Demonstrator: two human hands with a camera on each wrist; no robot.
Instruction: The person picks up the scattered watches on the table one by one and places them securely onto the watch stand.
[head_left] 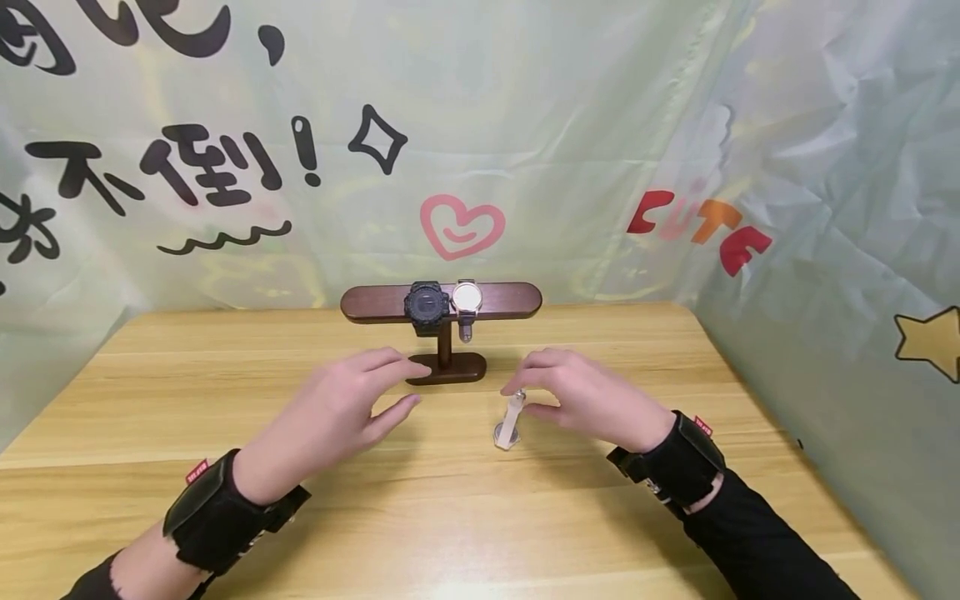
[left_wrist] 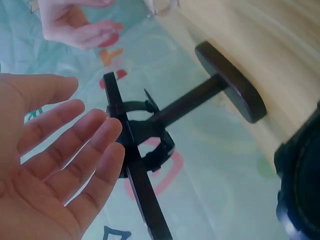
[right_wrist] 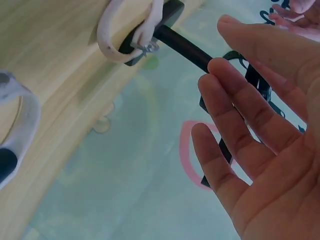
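Observation:
My left hand [head_left: 348, 408] hovers over the table in front of the watch stand [head_left: 375, 302], fingers extended and holding nothing. In the left wrist view its palm [left_wrist: 55, 185] faces the camera. My right hand [head_left: 581, 392] hovers beside a white-strapped watch [head_left: 510, 423], its strap forming a loop on the table. The right wrist view shows relaxed fingers [right_wrist: 220, 115] apart from the white strap [right_wrist: 106, 30]. On the dark wooden stand's bar sit a bulky black watch [head_left: 427, 304] and a watch with a pale round face [head_left: 467, 297], side by side.
The stand's rounded base [head_left: 468, 367] rests toward the back of the wooden table [head_left: 420, 525]. Printed cloth [head_left: 570, 167] hangs behind and along the right side. A black wristband [head_left: 217, 508] is on my left wrist, another [head_left: 678, 458] on my right.

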